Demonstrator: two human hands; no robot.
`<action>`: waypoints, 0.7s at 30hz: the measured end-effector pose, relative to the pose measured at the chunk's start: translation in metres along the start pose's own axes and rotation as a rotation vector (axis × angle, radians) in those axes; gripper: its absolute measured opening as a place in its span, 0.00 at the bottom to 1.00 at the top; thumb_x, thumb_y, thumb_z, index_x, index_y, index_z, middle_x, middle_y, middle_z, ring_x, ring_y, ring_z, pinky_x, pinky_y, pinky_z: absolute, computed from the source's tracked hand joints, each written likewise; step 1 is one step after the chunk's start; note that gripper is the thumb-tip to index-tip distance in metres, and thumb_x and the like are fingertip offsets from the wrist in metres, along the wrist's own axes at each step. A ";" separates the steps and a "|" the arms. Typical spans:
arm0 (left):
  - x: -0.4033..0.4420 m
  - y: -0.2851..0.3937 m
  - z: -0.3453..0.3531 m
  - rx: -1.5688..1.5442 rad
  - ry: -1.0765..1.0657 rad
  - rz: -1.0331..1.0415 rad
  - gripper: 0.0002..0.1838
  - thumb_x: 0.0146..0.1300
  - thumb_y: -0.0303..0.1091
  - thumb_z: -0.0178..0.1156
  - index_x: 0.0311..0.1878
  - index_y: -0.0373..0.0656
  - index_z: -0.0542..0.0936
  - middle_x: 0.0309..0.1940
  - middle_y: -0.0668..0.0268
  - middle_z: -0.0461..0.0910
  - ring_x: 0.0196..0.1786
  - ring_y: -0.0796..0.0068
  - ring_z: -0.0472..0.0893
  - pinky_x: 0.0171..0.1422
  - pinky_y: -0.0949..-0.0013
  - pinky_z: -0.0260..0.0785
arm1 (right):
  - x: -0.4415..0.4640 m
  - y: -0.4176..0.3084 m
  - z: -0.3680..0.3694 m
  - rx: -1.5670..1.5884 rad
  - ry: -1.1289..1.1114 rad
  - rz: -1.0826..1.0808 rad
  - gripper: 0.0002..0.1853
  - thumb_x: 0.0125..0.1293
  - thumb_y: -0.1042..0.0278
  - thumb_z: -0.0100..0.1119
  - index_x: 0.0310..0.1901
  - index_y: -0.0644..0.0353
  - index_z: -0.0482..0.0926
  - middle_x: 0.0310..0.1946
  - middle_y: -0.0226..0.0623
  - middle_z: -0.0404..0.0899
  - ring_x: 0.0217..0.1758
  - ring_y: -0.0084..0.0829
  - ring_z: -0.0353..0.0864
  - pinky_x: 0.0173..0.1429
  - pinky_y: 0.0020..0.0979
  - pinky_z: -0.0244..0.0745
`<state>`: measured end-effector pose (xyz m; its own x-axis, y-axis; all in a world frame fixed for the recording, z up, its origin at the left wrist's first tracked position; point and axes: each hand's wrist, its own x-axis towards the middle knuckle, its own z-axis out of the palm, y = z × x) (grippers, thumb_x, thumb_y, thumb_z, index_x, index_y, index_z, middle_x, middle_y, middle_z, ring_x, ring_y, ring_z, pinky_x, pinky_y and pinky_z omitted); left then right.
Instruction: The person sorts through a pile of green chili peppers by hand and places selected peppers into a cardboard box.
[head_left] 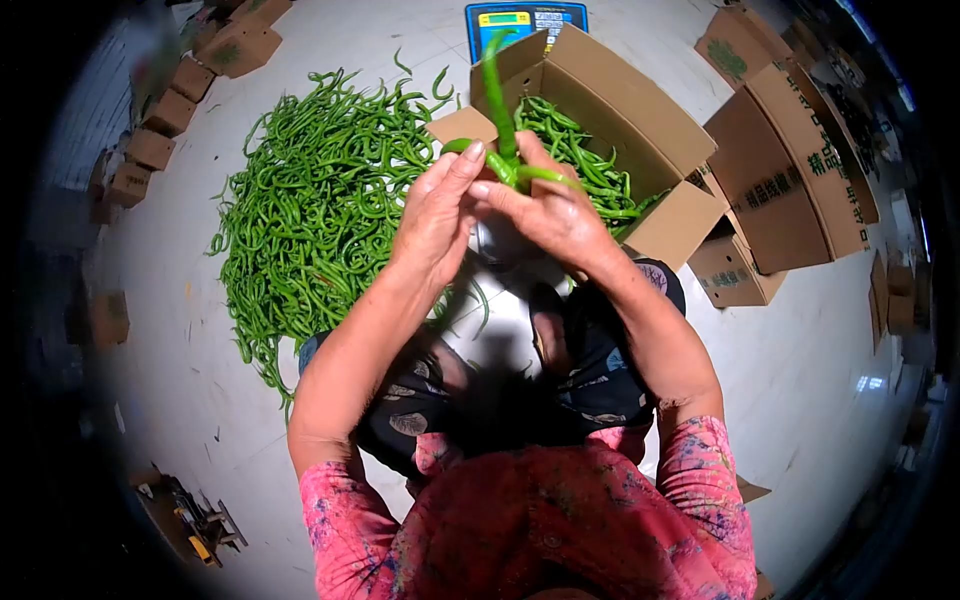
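Several long green chili peppers (497, 95) are gripped between my two hands, in front of the open cardboard box (630, 95). My left hand (437, 205) is closed, its thumb and fingers pinching the peppers from the left. From the right, my right hand (545, 205) closes round the same peppers, one of which points up and others stick out sideways. More green peppers (570, 140) lie inside the box, just beyond my right hand. On the floor to the left spreads a large heap of green chili peppers (310, 210).
A digital scale display (525, 22) stands behind the box. More cardboard boxes (770, 180) with printed writing stand at the right. Small boxes (170, 112) line the left side. A dark tool with yellow parts (205, 525) lies at lower left on the pale tiled floor (200, 370).
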<state>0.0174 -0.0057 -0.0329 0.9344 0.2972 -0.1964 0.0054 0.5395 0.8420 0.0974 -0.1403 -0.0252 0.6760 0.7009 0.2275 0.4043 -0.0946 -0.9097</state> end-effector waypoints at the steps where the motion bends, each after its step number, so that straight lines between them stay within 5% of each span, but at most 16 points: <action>1: -0.001 0.002 -0.005 0.044 0.052 0.026 0.12 0.68 0.45 0.59 0.41 0.46 0.77 0.33 0.73 0.75 0.35 0.84 0.73 0.44 0.76 0.67 | -0.002 -0.005 0.006 -0.006 -0.014 -0.020 0.23 0.64 0.52 0.62 0.51 0.61 0.70 0.30 0.49 0.78 0.35 0.46 0.81 0.39 0.42 0.72; 2: -0.002 0.004 -0.015 0.001 0.063 0.027 0.09 0.68 0.40 0.58 0.41 0.44 0.77 0.35 0.71 0.77 0.37 0.83 0.75 0.46 0.75 0.69 | -0.003 -0.009 0.012 0.016 -0.020 -0.062 0.24 0.65 0.52 0.61 0.54 0.60 0.68 0.30 0.51 0.78 0.37 0.52 0.80 0.38 0.42 0.71; 5: -0.010 0.009 -0.030 -0.126 0.097 0.019 0.09 0.69 0.34 0.55 0.48 0.42 0.77 0.43 0.66 0.80 0.45 0.73 0.79 0.52 0.63 0.74 | -0.008 -0.009 0.024 0.160 -0.044 -0.016 0.18 0.68 0.58 0.56 0.52 0.61 0.72 0.28 0.39 0.78 0.33 0.31 0.78 0.37 0.34 0.71; 8: -0.016 0.012 -0.050 -0.269 0.015 0.056 0.13 0.69 0.35 0.53 0.51 0.36 0.75 0.46 0.60 0.80 0.49 0.66 0.80 0.52 0.60 0.74 | -0.005 -0.005 0.019 0.438 -0.172 0.320 0.14 0.69 0.60 0.54 0.49 0.61 0.74 0.31 0.30 0.78 0.34 0.22 0.75 0.38 0.26 0.71; 13: -0.029 0.023 -0.071 -0.432 0.020 0.117 0.16 0.69 0.35 0.51 0.53 0.32 0.73 0.34 0.67 0.72 0.33 0.77 0.71 0.44 0.68 0.70 | 0.004 -0.008 0.016 0.758 -0.109 0.543 0.14 0.72 0.59 0.52 0.47 0.63 0.74 0.39 0.37 0.82 0.39 0.21 0.81 0.40 0.20 0.76; 21: -0.034 0.018 -0.078 -0.325 0.066 0.178 0.14 0.68 0.32 0.53 0.53 0.36 0.74 0.33 0.68 0.73 0.34 0.78 0.70 0.39 0.74 0.66 | 0.005 0.001 0.024 0.859 -0.096 0.510 0.12 0.68 0.66 0.59 0.48 0.63 0.74 0.42 0.38 0.83 0.41 0.22 0.82 0.42 0.22 0.78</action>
<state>-0.0417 0.0555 -0.0500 0.8852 0.4538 -0.1021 -0.2788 0.6934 0.6645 0.0866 -0.1197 -0.0337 0.5769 0.7763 -0.2541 -0.5271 0.1162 -0.8418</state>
